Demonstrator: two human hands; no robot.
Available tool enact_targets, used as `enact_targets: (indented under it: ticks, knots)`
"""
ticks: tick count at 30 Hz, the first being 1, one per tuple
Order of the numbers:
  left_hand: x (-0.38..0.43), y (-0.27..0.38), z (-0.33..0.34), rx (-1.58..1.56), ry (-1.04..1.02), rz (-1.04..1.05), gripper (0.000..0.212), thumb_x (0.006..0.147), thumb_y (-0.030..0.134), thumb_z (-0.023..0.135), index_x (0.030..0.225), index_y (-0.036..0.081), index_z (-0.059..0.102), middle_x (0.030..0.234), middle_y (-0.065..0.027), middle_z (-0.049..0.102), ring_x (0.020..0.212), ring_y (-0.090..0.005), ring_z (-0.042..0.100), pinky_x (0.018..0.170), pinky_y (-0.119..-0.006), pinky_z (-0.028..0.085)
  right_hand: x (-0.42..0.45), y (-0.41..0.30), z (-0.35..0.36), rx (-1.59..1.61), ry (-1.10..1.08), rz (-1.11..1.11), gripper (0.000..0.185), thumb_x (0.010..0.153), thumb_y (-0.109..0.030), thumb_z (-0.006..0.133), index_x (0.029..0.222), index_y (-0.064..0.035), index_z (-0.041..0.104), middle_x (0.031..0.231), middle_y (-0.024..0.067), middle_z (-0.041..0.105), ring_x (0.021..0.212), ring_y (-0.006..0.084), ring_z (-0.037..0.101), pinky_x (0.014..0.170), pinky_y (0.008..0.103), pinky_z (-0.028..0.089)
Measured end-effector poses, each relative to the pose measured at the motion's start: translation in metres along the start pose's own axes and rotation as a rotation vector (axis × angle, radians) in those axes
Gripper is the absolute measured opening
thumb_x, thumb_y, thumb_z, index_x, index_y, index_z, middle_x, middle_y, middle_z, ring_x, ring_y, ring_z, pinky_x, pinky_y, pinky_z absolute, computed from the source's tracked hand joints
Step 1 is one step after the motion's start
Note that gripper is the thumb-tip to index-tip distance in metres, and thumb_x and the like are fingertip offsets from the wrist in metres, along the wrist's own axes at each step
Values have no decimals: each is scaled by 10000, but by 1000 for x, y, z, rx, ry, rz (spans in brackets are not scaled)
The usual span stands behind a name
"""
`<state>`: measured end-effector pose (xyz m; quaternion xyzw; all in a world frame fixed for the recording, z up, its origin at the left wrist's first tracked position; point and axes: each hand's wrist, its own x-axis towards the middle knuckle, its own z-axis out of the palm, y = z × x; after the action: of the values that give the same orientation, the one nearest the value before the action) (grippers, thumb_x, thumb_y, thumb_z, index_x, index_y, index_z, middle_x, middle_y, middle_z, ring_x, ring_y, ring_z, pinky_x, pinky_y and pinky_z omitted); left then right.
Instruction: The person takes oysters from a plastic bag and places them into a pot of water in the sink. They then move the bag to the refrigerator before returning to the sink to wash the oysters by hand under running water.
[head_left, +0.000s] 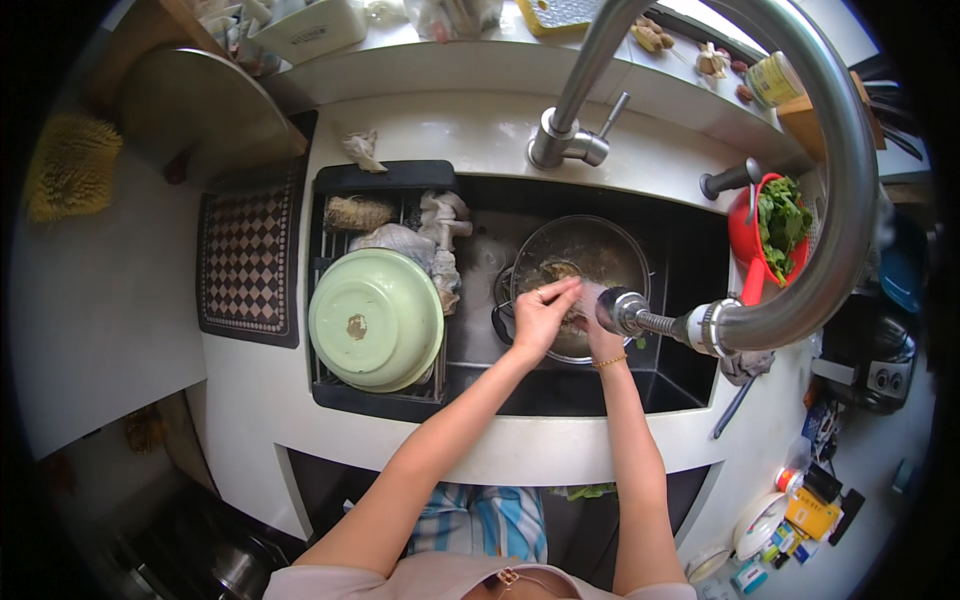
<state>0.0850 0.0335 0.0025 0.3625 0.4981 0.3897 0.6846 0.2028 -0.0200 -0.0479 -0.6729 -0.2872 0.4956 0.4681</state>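
Note:
A round metal-rimmed pot with murky water stands in the dark sink. Over it, my left hand has its thumb and fingers drawn together near brownish food pieces; whether it pinches something is unclear. My right hand, with a beaded bracelet at the wrist, is low over the pot, its fingers partly hidden by spray and the faucet head. Water sprays from that head onto both hands. What the right hand holds cannot be seen.
Left of the pot, an upturned green basin rests on a rack with cloths and a scrubber. The curved faucet pipe arches over the right side. Beside the sink stands a red colander of leafy greens.

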Motion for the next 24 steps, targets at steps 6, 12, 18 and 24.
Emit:
enact_targets:
  ticks: [6,12,18,24]
  knots:
    - [7,25,-19,-811,-53,-238,326,909,214,491,1159,4,500,1117,-142,587,1115,-234,522,929,-325,423,10,-17,10,71,148,-150,181,879,-196,528,958,-34,543,858,6,535,772,97,499,667,254,444]
    - [5,52,-27,-1066,-267,-372,532,950,406,249,1264,11,417,1291,-145,458,1254,-266,369,999,-382,343,15,-20,-1,102,129,-298,264,915,-304,480,874,-50,543,778,-8,519,710,70,475,681,245,424]
    - [8,56,-27,-1079,-327,-359,571,934,441,245,1297,24,389,1337,-131,412,1288,-260,314,1032,-391,277,12,-30,0,324,138,-76,309,927,-329,456,898,-37,555,820,28,546,758,81,493,731,252,420]
    - [-1,25,-7,-148,-344,-468,491,930,401,372,1321,103,372,1353,-48,373,1272,-154,298,1042,-325,208,-1,-44,8,486,-27,173,179,914,-280,485,946,-111,536,870,-16,523,845,90,490,784,241,395]
